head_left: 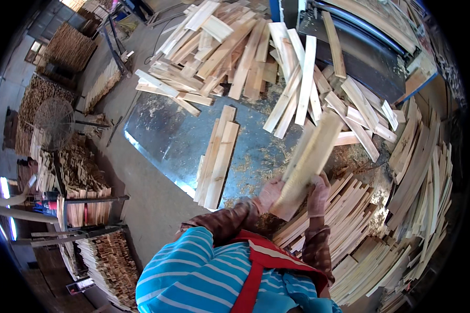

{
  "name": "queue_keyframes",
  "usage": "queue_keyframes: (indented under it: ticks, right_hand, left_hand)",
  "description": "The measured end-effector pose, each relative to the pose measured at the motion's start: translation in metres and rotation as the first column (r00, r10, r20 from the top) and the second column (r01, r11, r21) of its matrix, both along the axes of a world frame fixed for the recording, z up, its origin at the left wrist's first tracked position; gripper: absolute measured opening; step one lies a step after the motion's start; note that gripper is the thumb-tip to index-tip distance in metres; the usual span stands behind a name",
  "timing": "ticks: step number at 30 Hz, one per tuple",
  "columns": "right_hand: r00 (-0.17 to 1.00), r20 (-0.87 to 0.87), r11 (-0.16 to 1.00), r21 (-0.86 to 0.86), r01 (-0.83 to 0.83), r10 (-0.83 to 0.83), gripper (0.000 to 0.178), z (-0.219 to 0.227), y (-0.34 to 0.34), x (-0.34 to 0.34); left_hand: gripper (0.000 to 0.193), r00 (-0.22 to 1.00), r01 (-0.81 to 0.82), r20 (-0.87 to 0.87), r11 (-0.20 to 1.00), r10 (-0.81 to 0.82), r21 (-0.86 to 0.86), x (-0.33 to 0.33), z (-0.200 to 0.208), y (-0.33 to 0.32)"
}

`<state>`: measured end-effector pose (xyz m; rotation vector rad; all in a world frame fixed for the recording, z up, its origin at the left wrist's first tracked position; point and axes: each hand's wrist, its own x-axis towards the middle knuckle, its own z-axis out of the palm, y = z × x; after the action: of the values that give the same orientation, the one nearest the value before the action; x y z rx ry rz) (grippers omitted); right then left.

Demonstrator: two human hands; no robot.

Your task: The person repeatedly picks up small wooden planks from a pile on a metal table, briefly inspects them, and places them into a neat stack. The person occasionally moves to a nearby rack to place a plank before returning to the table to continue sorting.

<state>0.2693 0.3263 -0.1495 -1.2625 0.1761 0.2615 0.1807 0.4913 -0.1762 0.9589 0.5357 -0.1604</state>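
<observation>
Between my two gloved hands is a pale wooden board point(314, 160), tilted with its far end up and to the right and blurred by motion. My left hand point(270, 194) is closed on its left edge near the lower end. On the opposite edge, my right hand point(318, 194) grips it with the fingers bent. A small group of boards point(220, 164) lies side by side on the metal table point(167, 130), left of my hands. Just below my right hand, narrow strips point(344, 211) are stacked in a slanting row.
A large jumbled heap of boards point(219, 47) covers the table's far side. At the far right stands a machine with rollers point(357, 39), one board point(334, 44) leaning on it. Long strips point(420, 172) are piled at the right. A wire fan point(55, 122) and wood stacks line the left.
</observation>
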Motion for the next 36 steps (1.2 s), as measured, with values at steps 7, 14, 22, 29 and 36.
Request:
queue_keyframes:
  ticks: [7, 14, 22, 29, 36]
  right_hand:
    - [0.988, 0.104, 0.942, -0.305, 0.143, -0.116, 0.041, 0.086, -0.005, -0.051]
    - [0.952, 0.281, 0.633, -0.717, 0.291, -0.118, 0.079, 0.159, -0.023, -0.07]
    - [0.915, -0.045, 0.916, 0.022, 0.401, -0.4, 0.042, 0.162, -0.129, -0.078]
    - [0.898, 0.266, 0.522, -0.74, 0.424, -0.351, 0.086, 0.131, -0.172, -0.074]
    - [0.856, -0.227, 0.771, -0.579, 0.264, -0.464, 0.101, 0.196, -0.232, -0.072]
  left_hand:
    - [0.036, 0.988, 0.15, 0.016, 0.987, -0.151, 0.052, -0.023, 0.066, -0.043]
    - [0.041, 0.974, 0.145, 0.202, 0.97, -0.105, -0.193, -0.022, 0.056, -0.091]
    - [0.044, 0.922, 0.34, 0.221, 0.938, -0.318, -0.071, 0.016, 0.098, -0.124]
    - [0.051, 0.771, 0.602, 0.268, 0.798, -0.577, -0.013, 0.015, 0.147, -0.178]
    - [0.052, 0.135, 0.8, 0.268, 0.265, -0.954, 0.538, 0.038, 0.123, -0.251]
